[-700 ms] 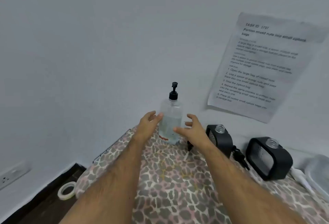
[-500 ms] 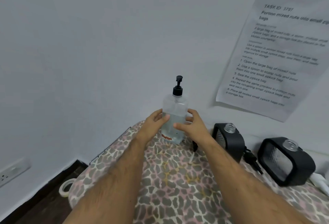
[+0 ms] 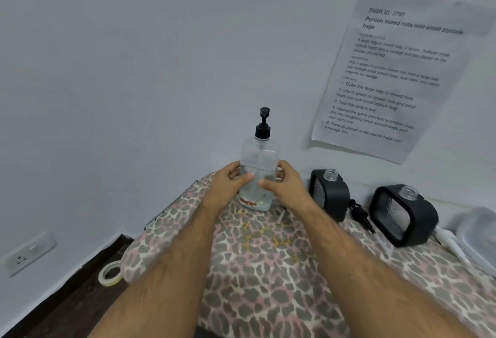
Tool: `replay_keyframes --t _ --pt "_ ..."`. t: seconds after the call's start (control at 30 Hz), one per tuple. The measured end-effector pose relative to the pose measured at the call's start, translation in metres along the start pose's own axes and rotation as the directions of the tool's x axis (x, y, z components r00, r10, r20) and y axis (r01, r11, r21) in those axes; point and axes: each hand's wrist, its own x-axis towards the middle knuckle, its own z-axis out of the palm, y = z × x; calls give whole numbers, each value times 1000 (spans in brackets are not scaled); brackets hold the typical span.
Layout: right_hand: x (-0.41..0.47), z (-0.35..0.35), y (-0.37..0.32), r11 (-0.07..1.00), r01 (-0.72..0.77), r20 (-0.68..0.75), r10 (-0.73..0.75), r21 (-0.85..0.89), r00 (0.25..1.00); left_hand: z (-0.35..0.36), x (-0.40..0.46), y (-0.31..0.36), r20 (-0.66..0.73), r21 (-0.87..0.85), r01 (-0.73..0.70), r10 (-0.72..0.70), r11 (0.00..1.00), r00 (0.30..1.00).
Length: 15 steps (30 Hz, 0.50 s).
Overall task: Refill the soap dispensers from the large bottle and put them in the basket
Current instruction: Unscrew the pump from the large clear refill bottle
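Partly hidden bottle (image 3: 259, 160), fingers behind.

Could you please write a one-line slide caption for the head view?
Left hand and right hand grip an upright clear plastic pump bottle on a leopard-print cloth.

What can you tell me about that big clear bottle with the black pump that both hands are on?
The large bottle is clear plastic with squarish shoulders and a black pump head still fitted on top. It stands upright on the leopard-print cloth, close to the white wall. Clear liquid fills roughly the lower part, and a small reddish label sits near its base. The left hand and right hand grip its sides, fingers curled round it.
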Motion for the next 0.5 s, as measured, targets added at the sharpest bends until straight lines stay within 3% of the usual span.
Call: replay_keyframes --t 0.5 --pt "-192 -105 -46 1000 -13 -24 12 -20 1000 102 -156 40 96 7 0 -1 1000 995"
